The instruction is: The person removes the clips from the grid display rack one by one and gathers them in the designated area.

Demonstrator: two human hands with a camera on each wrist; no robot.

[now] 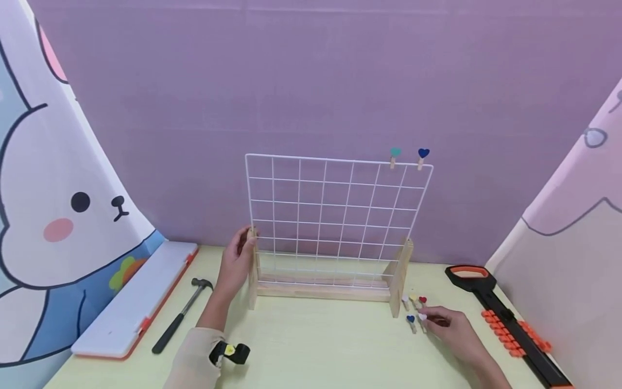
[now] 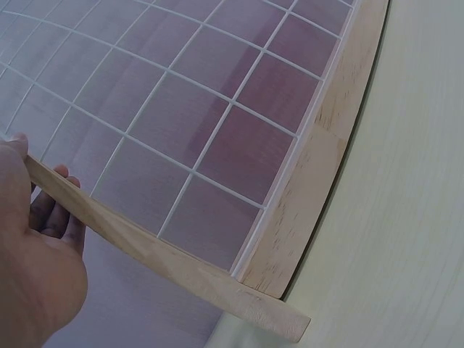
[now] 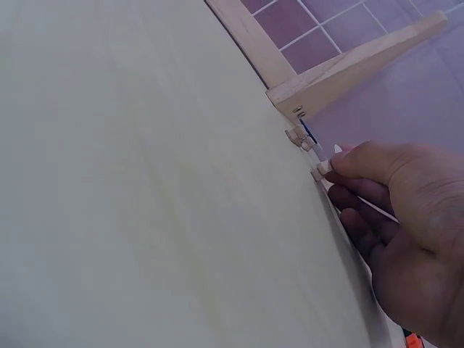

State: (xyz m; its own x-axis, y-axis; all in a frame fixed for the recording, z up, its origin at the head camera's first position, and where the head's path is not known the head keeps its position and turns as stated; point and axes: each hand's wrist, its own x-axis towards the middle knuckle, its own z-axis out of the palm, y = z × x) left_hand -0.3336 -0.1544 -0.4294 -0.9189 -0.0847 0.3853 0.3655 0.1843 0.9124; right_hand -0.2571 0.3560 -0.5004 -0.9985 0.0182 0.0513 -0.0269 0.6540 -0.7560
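Note:
A white wire grid (image 1: 340, 160) stands upright in a wooden stand (image 1: 323, 292). My left hand (image 1: 236, 265) holds the stand's left upright (image 2: 167, 254) near its top, thumb on one side and fingers on the other. Low at the right, my right hand (image 1: 454, 329) pinches a small wooden clothespin (image 3: 322, 170) with a pale heart (image 1: 422, 317) between thumb and fingertips, close to the tabletop. Beside it lie clothespins with a blue heart (image 1: 411, 319), a red heart (image 1: 423, 300) and paler hearts. A teal-heart clothespin (image 1: 395, 153) and a dark blue-heart clothespin (image 1: 424, 153) sit on the grid's top wire.
On the left lie a claw hammer (image 1: 177, 324) and a long white case (image 1: 136, 302) with a red-orange edge. A black and orange long-handled tool (image 1: 507, 316) lies at the right. Behind the stand hangs a purple backdrop (image 1: 316, 81).

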